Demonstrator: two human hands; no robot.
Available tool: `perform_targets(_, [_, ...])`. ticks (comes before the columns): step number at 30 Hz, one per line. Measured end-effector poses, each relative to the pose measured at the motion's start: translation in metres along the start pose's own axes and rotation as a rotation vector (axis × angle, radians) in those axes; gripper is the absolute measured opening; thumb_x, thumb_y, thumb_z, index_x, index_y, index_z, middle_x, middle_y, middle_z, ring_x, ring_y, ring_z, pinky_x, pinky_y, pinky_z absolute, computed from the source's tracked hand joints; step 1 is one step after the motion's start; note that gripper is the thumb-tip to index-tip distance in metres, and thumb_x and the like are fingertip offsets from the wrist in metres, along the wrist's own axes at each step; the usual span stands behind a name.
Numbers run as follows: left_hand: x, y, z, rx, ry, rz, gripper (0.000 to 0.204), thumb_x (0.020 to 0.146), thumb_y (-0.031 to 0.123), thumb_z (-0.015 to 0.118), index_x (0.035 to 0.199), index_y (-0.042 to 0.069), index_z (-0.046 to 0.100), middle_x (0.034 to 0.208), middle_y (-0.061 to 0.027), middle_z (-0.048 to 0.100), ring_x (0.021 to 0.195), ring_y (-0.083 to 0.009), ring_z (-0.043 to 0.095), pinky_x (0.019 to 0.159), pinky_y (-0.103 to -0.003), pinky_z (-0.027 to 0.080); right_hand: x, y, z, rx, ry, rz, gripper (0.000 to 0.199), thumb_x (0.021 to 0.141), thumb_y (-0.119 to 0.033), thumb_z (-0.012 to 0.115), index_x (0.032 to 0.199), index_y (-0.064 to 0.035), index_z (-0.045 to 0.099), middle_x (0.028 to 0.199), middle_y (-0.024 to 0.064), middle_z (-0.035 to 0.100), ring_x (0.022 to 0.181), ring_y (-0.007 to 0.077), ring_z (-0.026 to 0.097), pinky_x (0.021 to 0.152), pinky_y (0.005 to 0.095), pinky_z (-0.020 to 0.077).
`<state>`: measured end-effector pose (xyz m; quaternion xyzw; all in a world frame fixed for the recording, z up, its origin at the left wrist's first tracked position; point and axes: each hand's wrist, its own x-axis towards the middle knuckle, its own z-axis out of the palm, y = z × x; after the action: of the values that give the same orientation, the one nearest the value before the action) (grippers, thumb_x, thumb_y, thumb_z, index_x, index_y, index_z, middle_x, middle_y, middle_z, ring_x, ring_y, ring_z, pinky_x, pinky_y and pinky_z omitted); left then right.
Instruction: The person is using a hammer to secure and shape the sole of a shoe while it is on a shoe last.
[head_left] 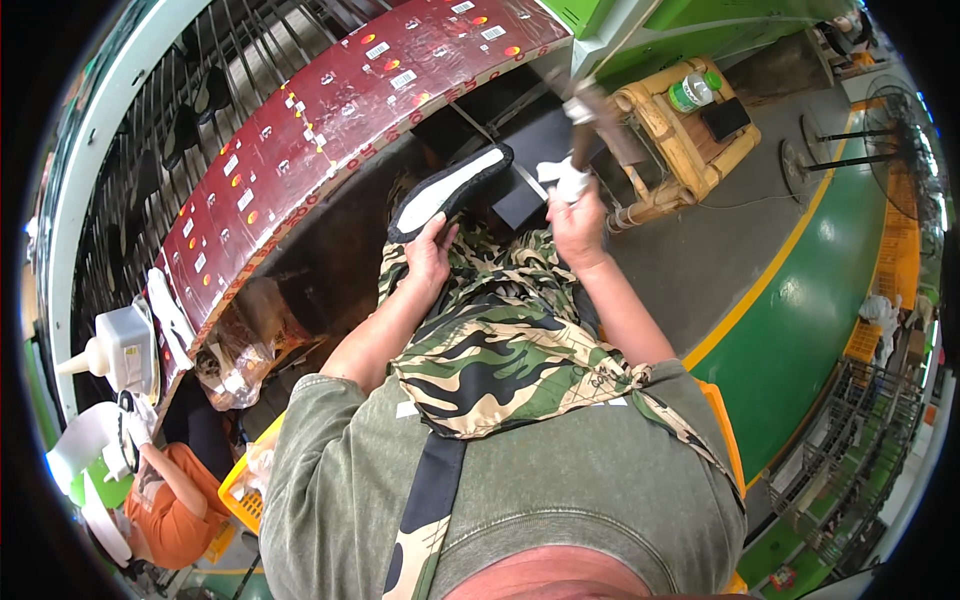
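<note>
My left hand (pixel 430 258) grips the heel end of a black shoe (pixel 398 226) whose underside faces up. A white sole-shaped piece (pixel 450 188) fills that underside, with the black upper forming a rim around it. To its right, my right hand (pixel 578 232) is closed on a hammer (pixel 582 140), its handle wrapped in white material. Motion blurs the hammer head, which is raised away from the shoe. Below the shoe, a camouflage apron (pixel 500 370) covers my lap. A dark block-like surface (pixel 518 205) shows between my hands.
A long bench covered in dark red printed sheeting (pixel 330 120) curves along the left. Bamboo stool (pixel 655 110) at right carries a green-capped bottle (pixel 692 92) and a black phone-like object (pixel 725 120). White squeeze bottle (pixel 125 350), person in orange (pixel 175 505), fan (pixel 895 150) and wire racks (pixel 850 450) surround me.
</note>
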<state>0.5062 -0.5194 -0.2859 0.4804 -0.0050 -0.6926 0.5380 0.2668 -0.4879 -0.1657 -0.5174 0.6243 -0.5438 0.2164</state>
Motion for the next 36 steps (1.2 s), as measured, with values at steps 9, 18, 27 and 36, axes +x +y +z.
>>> perform_targets(9, [-0.019, 0.038, -0.02, -0.118, -0.36, -0.246, 0.063, 0.09, 0.037, 0.065, 0.139, 0.003, 0.045, 0.138, -0.0213, 0.052, 0.129, -0.0448, 0.048, 0.109, -0.061, 0.036, -0.041, 0.059, 0.009, -0.556, -0.505, 0.355, 0.031, 0.087, -0.025, 0.065, 0.102, -0.0025, 0.051, 0.09, 0.0268, 0.066, 0.088, 0.0474, 0.064, 0.077, 0.0566, 0.0491])
perform_targets(18, [-0.02, 0.078, -0.012, 0.482, -0.614, -0.525, 0.05, 0.078, 0.001, 0.066, 0.125, -0.008, 0.052, 0.114, -0.0201, 0.065, 0.102, -0.0335, 0.067, 0.09, -0.042, 0.058, -0.044, 0.076, -0.013, -0.426, -0.537, 0.311, 0.03, 0.084, -0.022, 0.068, 0.101, -0.0026, 0.052, 0.09, 0.0254, 0.066, 0.089, 0.0461, 0.063, 0.075, 0.0546, 0.049])
perform_targets(27, [-0.037, 0.031, -0.007, 0.671, -0.359, -0.421, 0.025, 0.083, 0.007, 0.073, 0.104, -0.002, 0.062, 0.085, -0.0122, 0.069, 0.061, -0.0216, 0.065, 0.052, -0.031, 0.053, 0.077, -0.087, -0.054, -0.148, -0.12, -0.017, 0.02, 0.088, -0.014, 0.069, 0.093, -0.0016, 0.055, 0.075, 0.0122, 0.065, 0.062, 0.0208, 0.063, 0.057, 0.0347, 0.0497])
perform_targets(36, [-0.048, 0.02, 0.003, 0.728, -0.337, -0.243, 0.026, 0.079, 0.001, 0.075, 0.101, -0.003, 0.063, 0.084, -0.01, 0.068, 0.061, -0.0188, 0.063, 0.055, -0.031, 0.054, 0.016, -0.028, -0.005, -0.2, 0.072, -0.308, 0.013, 0.092, -0.013, 0.057, 0.095, -0.0018, 0.051, 0.075, 0.0154, 0.062, 0.071, 0.0303, 0.064, 0.068, 0.0431, 0.0513])
